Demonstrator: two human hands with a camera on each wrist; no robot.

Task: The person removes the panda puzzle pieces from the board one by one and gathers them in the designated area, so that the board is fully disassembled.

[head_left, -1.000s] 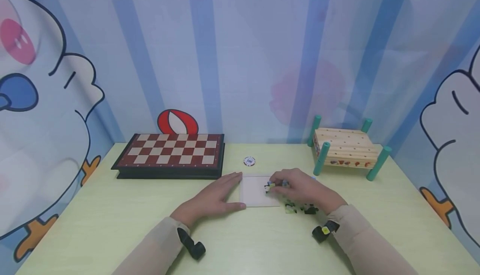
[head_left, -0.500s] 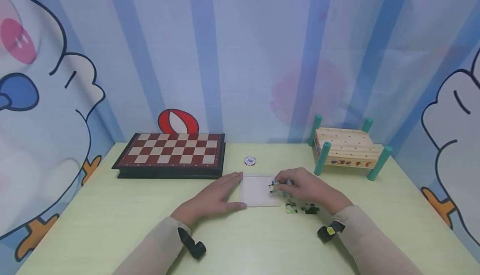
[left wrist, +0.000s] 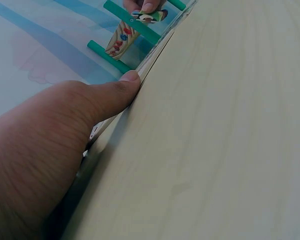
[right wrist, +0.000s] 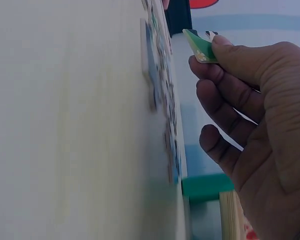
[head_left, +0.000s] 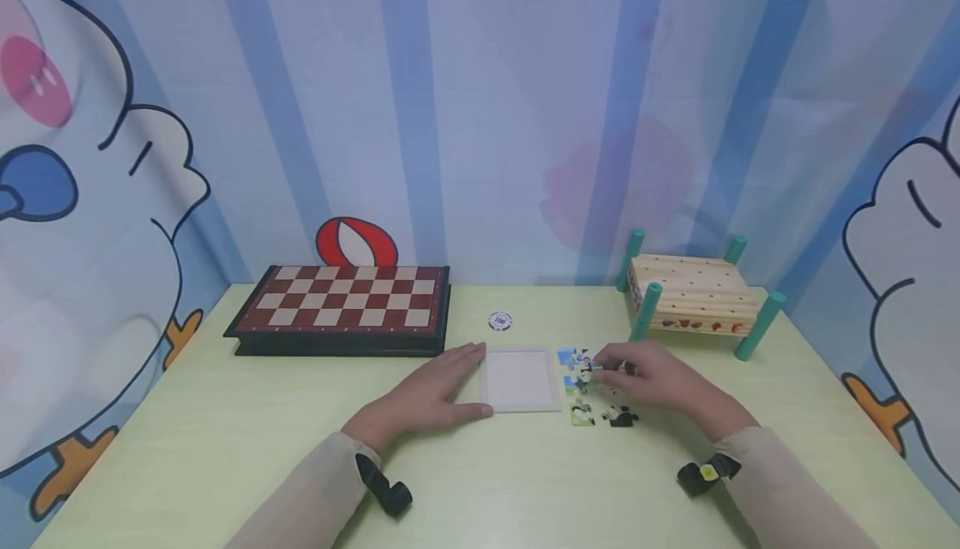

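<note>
A pale square puzzle frame [head_left: 521, 380] lies bare on the table. My left hand [head_left: 420, 395] rests at its left side, fingers and thumb spread along the edge; the left wrist view shows the thumb [left wrist: 117, 95] touching the rim. To the right of the frame, my right hand [head_left: 651, 378] pinches a puzzle piece [right wrist: 202, 49] between thumb and index finger, raised above the table. It looks green and white. Below that hand lie several loose puzzle pieces [head_left: 582, 413], some partly hidden by the fingers.
A folded chessboard box [head_left: 345, 307] stands at the back left. A round chip [head_left: 500, 321] marked 100 lies behind the frame. At the back right is a small wooden stand [head_left: 693, 291] with green legs. A printed cloth [head_left: 510, 116] hangs behind the table.
My right hand has moved right with its puzzle piece, from over the frame to above the loose pieces, uncovering the frame's right side. My left hand has stayed in place.
</note>
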